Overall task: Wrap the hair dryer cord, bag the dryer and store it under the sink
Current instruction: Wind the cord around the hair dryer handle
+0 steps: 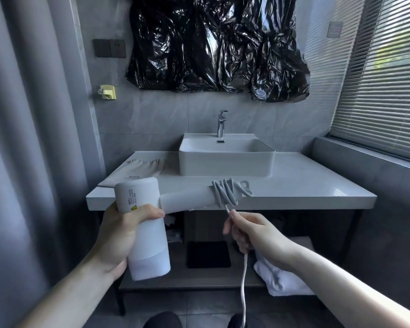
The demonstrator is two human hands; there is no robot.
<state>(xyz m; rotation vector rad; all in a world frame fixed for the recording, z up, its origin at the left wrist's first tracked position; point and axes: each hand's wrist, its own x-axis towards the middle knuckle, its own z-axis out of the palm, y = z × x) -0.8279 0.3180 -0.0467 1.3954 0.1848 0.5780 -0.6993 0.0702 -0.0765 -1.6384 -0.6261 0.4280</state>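
My left hand [121, 233] grips the barrel of a white hair dryer [147, 235], held in front of the vanity with its handle [185, 200] pointing right. Several loops of grey cord [225, 191] are wound around the end of the handle. My right hand [253, 234] pinches the cord just below the loops, and the loose cord [243, 280] hangs from that hand toward the floor. A beige drawstring bag [140, 168] lies flat on the countertop, left of the sink.
A white basin [226, 162] with a chrome faucet [221, 124] sits on the white countertop [305, 185]. Under it is an open shelf [175, 284] holding a black mat [207, 254] and white towels [279, 278]. Black plastic covers the mirror. Blinds are at right.
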